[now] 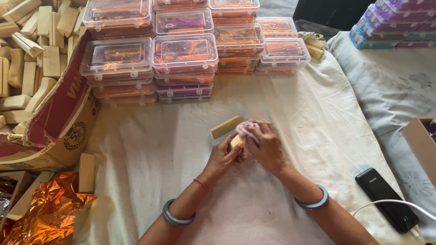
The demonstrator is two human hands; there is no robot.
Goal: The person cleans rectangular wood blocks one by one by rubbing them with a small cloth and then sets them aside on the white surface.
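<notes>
My left hand (222,156) and my right hand (268,147) meet over the white cloth (159,149) at the centre. Between them is a pale wooden block (235,141); my left fingers pinch it. My right hand presses a small pink cloth (246,128) against that block. A second wooden block (225,126) lies on the cloth just to the upper left of my hands, apart from them. Both wrists wear grey-blue bangles.
Stacks of clear plastic boxes (184,56) with orange and purple contents stand at the back. A torn cardboard carton (59,122) full of wooden blocks sits at the left, with orange foil (50,211) below it. A black power bank (386,199) with a white cable lies at the right.
</notes>
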